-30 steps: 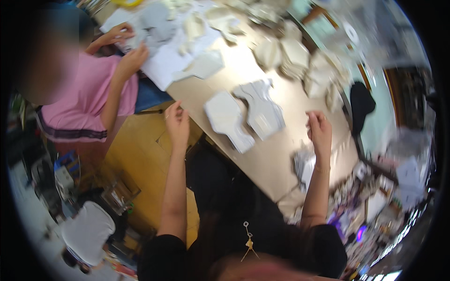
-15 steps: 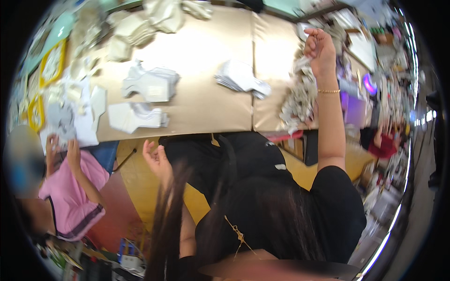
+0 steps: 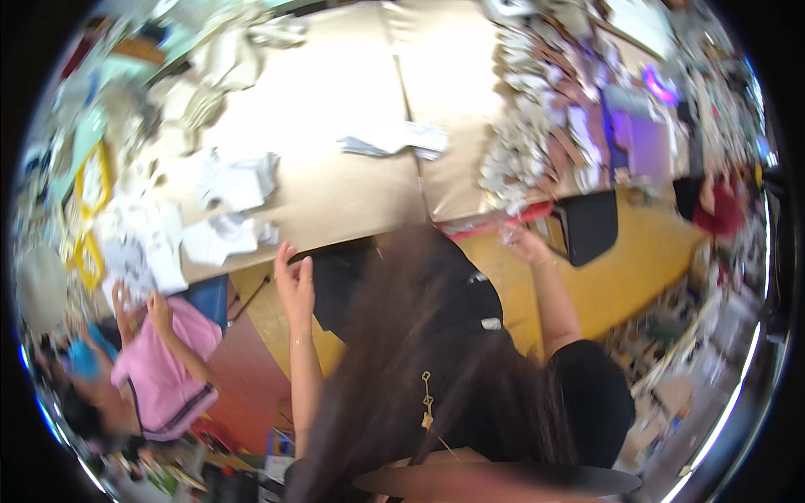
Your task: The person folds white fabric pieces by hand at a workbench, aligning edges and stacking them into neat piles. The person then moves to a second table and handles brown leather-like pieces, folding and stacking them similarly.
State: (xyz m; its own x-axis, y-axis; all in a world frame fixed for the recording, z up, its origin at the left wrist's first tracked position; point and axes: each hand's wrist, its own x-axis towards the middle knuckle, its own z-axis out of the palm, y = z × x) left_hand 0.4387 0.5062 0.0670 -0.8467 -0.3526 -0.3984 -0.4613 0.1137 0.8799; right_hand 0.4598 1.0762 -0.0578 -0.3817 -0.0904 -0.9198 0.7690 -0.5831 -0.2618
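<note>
The person seems between handlings: the left hand (image 3: 293,277), loosely parted and apparently empty, hangs just off the tabletop (image 3: 335,197)'s near edge, beside a white stack (image 3: 220,240) of flat, curve-cut layers; the right hand (image 3: 528,245) curls near a shiny red object (image 3: 495,220), its grip too blurred to tell. Lifting thin layers calls for a flat pinch.

Workshop — long worktable (image 3: 335,197), pale stacks (image 3: 216,241) (several)

1. Smooth, glossy tan sheeting covers the bench (image 3: 335,191), bouncing back light.
2. White cut pieces (image 3: 216,241) look matt, paper or cloth unclear.
3. A gold-toned metal necklace (image 3: 427,411) hangs over a matt black cloth shirt (image 3: 594,394).
</note>
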